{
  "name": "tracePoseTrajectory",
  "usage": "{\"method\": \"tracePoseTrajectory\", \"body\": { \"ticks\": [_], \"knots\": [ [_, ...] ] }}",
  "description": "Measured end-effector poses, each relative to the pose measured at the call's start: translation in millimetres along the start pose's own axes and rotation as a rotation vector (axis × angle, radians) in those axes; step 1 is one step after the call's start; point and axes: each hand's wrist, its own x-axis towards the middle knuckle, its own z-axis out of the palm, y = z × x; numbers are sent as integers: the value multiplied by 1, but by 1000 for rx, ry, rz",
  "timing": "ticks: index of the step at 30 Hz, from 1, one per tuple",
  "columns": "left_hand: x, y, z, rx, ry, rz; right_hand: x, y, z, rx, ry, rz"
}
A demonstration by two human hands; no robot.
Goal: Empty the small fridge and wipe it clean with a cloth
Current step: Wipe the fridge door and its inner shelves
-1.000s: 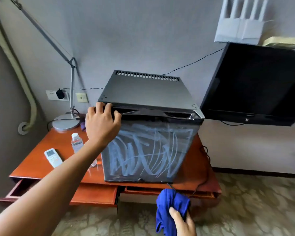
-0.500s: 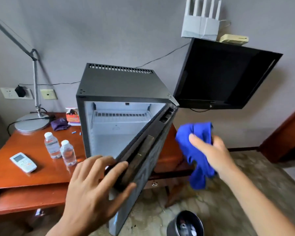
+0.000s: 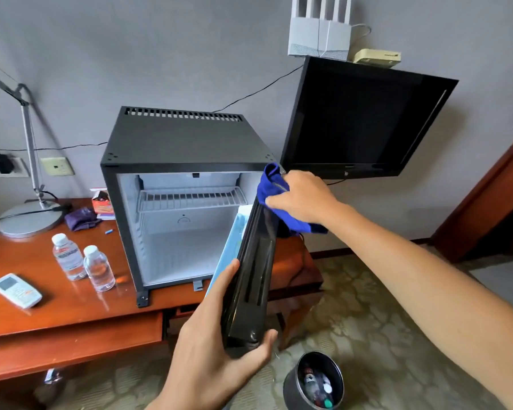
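1. Nearest us, our left hand (image 3: 219, 347) grips the free edge of the fridge door (image 3: 249, 279), thumb on the inner lining, fingers curled under the bottom corner, holding the door swung out.
2. Just right of the door's lower corner, a round bin (image 3: 313, 380) stands on the floor.
3. Further up the door, our right hand (image 3: 302, 196) clutches the blue cloth (image 3: 274, 199), bunched against the door's upper outer face near the hinge.
4. Behind the door, the small fridge (image 3: 178, 143) stands open on the wooden desk (image 3: 71, 303); its cavity looks empty apart from the wire shelf (image 3: 190, 198).
5. Left of the fridge stand two water bottles (image 3: 83, 261) and a remote (image 3: 16, 290).
6. Risks, as we judge them: pressing hard high on the door could strain the hinge or shift the fridge toward the desk edge; if our left grip slips, the door may swing; the bunched cloth could smear rather than clean.
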Motion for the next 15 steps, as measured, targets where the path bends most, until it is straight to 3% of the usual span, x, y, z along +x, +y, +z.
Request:
{"method": "tracePoseTrajectory", "body": {
  "ticks": [5,7,10,15],
  "knots": [
    [-4,7,13,3,-28,-28,-70,-1,-8,47,-113,-226],
    [-7,9,16,7,-12,-53,-53,12,1,153,-38,-180],
    [-10,14,19,9,-36,-69,7,34,17,197,90,33],
    [-9,16,24,34,-98,-13,49,44,26,190,67,101]
  ]
}}
